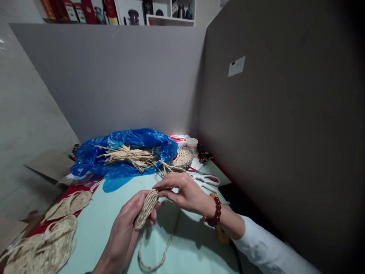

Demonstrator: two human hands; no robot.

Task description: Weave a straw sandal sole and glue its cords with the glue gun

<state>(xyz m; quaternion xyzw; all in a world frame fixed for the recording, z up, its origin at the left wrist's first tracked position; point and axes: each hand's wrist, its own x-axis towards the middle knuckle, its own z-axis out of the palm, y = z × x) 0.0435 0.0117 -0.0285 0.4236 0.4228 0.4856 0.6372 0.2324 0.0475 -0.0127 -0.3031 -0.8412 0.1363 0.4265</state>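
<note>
Grey partitions (pixel 137 76) rise behind your pale green tabletop (pixel 94 232) and along its right side, with a small white label (pixel 236 66) on the right-hand one. Over the back one, at 12 o'clock, shows a white shelf (pixel 171 20) of boxes and vases. Clock positions here run from the coil (pixel 146 210), a tight oval of braided straw, which you hold up over the near part of the tabletop. Your left hand (pixel 124 219) is closed around it, thumb on the side facing you and fingertips showing past its right edge. Your right hand (pixel 185 192) comes in from 3 o'clock, thumb and forefinger pinching the coil's upper end; a red bead bracelet (pixel 218 209) circles that wrist. At 6 o'clock, a cord (pixel 148 268) of the same braid hangs in a loop below your hands. At 11 o'clock lies a blue bag (pixel 142 135), open, with a straw bundle (pixel 131 156) in it. At 1 o'clock you have a woven disc (pixel 184 158) and, just beyond, a cup (pixel 192 143). White-handled scissors (pixel 198 176) lie at 2 o'clock. Two straw weaves (pixel 42 243) sit at the left edge, around 8 and 9 o'clock.
</note>
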